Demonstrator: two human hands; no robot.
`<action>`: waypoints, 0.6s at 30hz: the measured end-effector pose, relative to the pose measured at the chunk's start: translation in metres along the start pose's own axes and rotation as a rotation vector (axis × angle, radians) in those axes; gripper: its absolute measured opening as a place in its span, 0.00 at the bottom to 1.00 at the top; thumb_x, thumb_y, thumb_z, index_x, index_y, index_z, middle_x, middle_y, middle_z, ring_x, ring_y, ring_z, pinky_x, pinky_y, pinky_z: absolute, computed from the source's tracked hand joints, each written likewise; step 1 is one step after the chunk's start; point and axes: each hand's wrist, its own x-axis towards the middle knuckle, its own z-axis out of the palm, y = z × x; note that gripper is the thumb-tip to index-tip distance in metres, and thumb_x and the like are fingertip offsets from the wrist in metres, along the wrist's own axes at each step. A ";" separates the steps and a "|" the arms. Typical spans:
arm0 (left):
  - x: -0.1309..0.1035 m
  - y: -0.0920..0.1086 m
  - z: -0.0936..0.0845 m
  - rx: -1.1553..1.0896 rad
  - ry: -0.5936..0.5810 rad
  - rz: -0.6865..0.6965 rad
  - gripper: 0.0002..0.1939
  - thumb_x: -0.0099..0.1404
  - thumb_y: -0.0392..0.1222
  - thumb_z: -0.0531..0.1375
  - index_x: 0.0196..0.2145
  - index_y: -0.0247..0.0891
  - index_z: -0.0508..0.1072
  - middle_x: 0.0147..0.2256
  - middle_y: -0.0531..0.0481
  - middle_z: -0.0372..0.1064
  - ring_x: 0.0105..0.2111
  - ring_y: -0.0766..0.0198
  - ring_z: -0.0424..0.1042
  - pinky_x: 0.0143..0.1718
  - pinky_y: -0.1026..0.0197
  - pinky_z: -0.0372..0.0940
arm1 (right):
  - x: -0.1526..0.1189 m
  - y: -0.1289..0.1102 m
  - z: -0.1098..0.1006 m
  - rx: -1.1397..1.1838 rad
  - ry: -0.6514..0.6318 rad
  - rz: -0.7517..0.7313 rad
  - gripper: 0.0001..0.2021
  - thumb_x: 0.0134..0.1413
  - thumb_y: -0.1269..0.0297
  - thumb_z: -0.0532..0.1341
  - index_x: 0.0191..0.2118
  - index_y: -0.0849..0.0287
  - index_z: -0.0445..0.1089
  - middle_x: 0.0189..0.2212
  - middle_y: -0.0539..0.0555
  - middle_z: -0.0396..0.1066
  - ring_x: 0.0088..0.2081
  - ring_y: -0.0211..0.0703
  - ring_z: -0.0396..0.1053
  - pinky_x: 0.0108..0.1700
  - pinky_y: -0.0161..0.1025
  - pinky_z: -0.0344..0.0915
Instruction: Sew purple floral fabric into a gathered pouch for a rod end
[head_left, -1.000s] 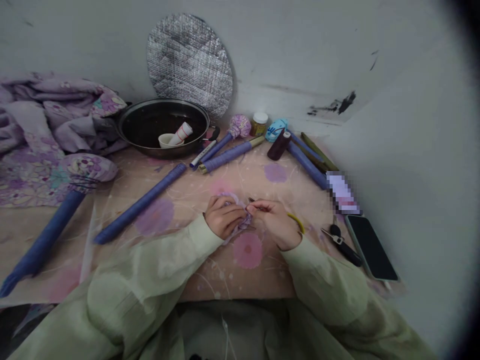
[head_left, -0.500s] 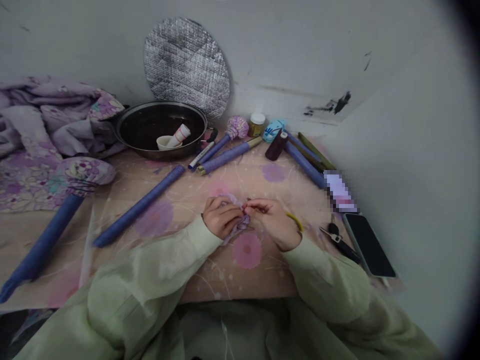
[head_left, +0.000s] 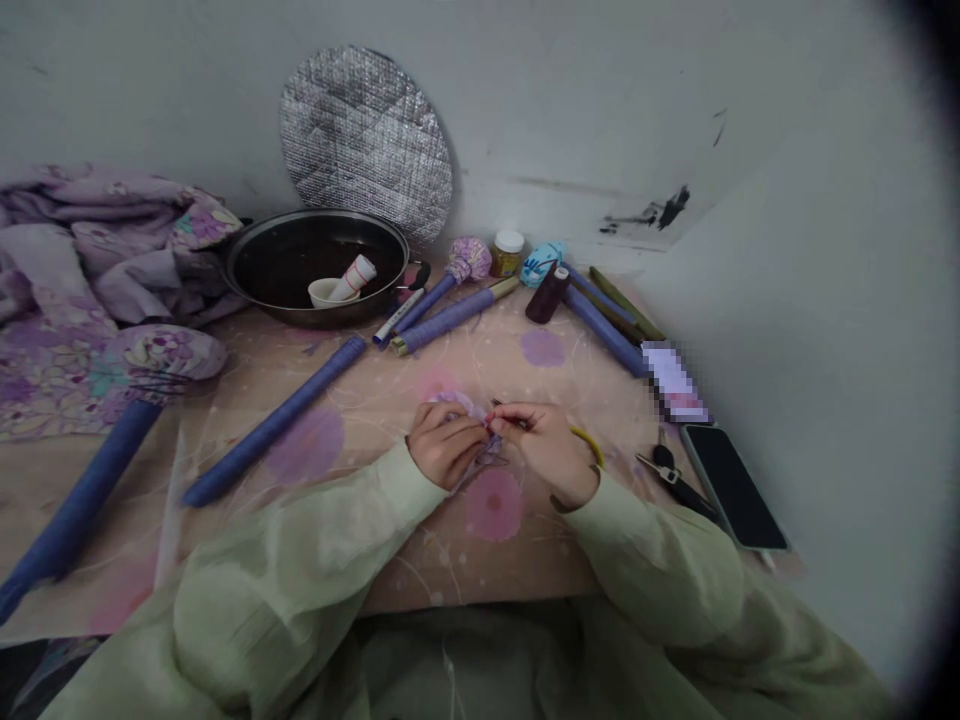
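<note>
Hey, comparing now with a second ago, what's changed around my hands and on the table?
Very little. The camera view has shifted, so the pan and dark spool appear slightly further left and lower. I see nothing newly taken or let go: your left hand still holds the purple cloth, your right hand close against it. Table items kept their arrangement.

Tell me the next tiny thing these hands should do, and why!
Maybe the left hand should grip the bunched purple cloth a little firmer, because the right hand has its finger and thumb pinched together close by the cloth's edge.
</note>
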 end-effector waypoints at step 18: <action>-0.004 -0.007 0.001 0.006 -0.011 -0.121 0.08 0.63 0.41 0.55 0.30 0.38 0.74 0.28 0.51 0.75 0.35 0.59 0.67 0.37 0.56 0.57 | 0.002 0.002 -0.017 -0.087 0.073 -0.089 0.12 0.41 0.57 0.65 0.30 0.59 0.75 0.28 0.54 0.76 0.31 0.41 0.70 0.38 0.41 0.65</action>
